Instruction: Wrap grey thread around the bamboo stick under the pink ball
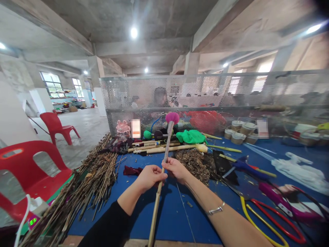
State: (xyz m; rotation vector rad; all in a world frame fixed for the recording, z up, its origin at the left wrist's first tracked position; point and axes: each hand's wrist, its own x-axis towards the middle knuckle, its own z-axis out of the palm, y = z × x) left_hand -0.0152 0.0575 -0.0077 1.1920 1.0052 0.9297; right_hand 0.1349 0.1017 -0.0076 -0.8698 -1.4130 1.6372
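A long wooden stick (155,206) leans upright over the blue table, with a round magenta ball (172,118) at its top end. Greyish wrapping (168,144) covers the upper part of its shaft. My right hand (177,170) is closed, pinching the stick at the lower end of this wrapping. Just below, my left hand (151,177) is closed too, its thumb across the stick and its other fingers curled, partly hidden. Behind my left hand lies a dark red cloth scrap (132,170).
Thin twigs (97,178) are heaped along the left. Beyond my hands lie brown chips (194,163), several bare sticks (164,149) and a green cloth (191,136). On the right are scissors (276,219) and a purple-and-white tool (290,202). A perforated metal screen (138,89) closes off the back.
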